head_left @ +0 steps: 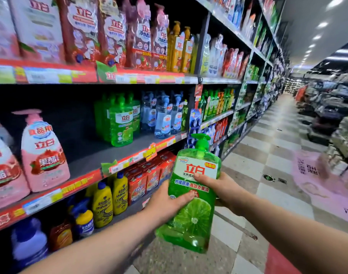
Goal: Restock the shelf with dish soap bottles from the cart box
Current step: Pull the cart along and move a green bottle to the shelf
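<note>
Green dish soap bottle (195, 218) is in mid-air before the shelf (86, 153), near its bare gap. Your left hand (166, 202) clasps the lower body, your right hand (222, 186) the label edge. Full, so probably heavy, and slick plastic: grip the body, not the pump (201, 142).

The green pump bottle (191, 194) nearest the camera has a white label reading 立白, with 柠檬原液·高效去重油 on the band beneath. On the middle shelf (86, 155), the pink bottle (44, 153) near its left end reads 立白 and 果醋. The green bottles (121, 123) farther along also read 立白.
</note>
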